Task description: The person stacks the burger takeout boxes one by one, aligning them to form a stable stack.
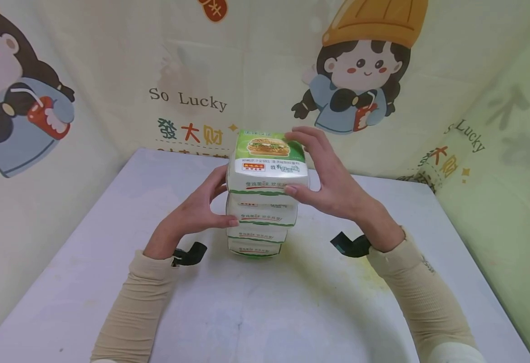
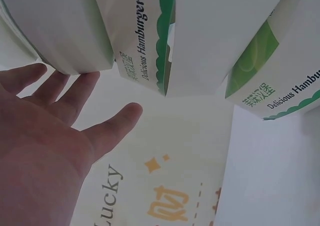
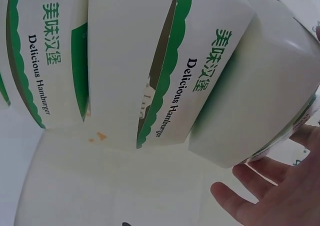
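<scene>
A stack of several white and green paper hamburger boxes (image 1: 265, 218) stands upright in the head view. The top hamburger box (image 1: 269, 174) has a burger picture on its green lid. My right hand (image 1: 333, 176) grips this top box from the right, its thumb on the front and its fingers over the far upper edge. From the left, my left hand (image 1: 197, 204) holds the stack, thumb across the front of the second box. Its fingers reach behind; in the left wrist view the fingertips (image 2: 90, 79) meet the box's edge. Box sides (image 3: 205, 81) read "Delicious Hamburger".
The stack rests on a white table (image 1: 256, 312). A cream printed cloth (image 1: 265, 75) with cartoon figures and lettering hangs behind and at both sides. Dark straps (image 1: 190, 254) stick out from both wrists.
</scene>
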Available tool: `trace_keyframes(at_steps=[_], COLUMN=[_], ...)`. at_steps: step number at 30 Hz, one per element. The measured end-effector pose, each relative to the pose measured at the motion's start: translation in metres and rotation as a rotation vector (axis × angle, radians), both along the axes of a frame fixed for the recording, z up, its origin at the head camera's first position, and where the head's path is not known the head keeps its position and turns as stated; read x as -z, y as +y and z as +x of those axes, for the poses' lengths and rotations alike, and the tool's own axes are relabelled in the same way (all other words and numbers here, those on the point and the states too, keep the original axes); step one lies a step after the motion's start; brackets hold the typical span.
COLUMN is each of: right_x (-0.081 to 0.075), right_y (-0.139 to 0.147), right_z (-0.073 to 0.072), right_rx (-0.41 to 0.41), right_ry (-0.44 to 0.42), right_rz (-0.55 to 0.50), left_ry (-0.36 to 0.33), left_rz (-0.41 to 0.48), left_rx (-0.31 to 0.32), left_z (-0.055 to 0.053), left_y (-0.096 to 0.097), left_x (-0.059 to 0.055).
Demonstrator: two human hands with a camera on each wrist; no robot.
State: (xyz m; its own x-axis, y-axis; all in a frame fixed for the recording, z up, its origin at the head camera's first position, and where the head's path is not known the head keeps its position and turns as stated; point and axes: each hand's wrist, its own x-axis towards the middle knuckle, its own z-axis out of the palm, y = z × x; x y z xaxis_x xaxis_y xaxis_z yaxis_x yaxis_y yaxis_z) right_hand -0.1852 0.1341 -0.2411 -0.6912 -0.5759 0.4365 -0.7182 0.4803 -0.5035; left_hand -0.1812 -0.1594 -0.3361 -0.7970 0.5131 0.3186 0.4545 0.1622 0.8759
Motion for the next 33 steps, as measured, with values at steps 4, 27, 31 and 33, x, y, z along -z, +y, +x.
trace_keyframes(at_steps=[4,27,31,33], right_x=[-0.001,-0.001,0.002,0.004], right_y=[-0.002,0.005,0.013,0.018], right_z=[0.001,0.001,0.003,0.004], right_rx=[0.004,0.039,0.059,0.074], right_ry=[0.002,-0.006,0.014,0.019], right_rz=[-0.013,-0.029,-0.058,-0.075], left_ry=[0.009,0.040,0.019,0.016], left_rz=[-0.007,0.022,-0.009,-0.050], left_rx=[-0.002,0.003,-0.045,-0.098], left_z=[0.000,0.000,0.001,0.002], left_y=[0.000,-0.008,-0.013,-0.017], left_x=[0.000,-0.003,0.000,0.002])
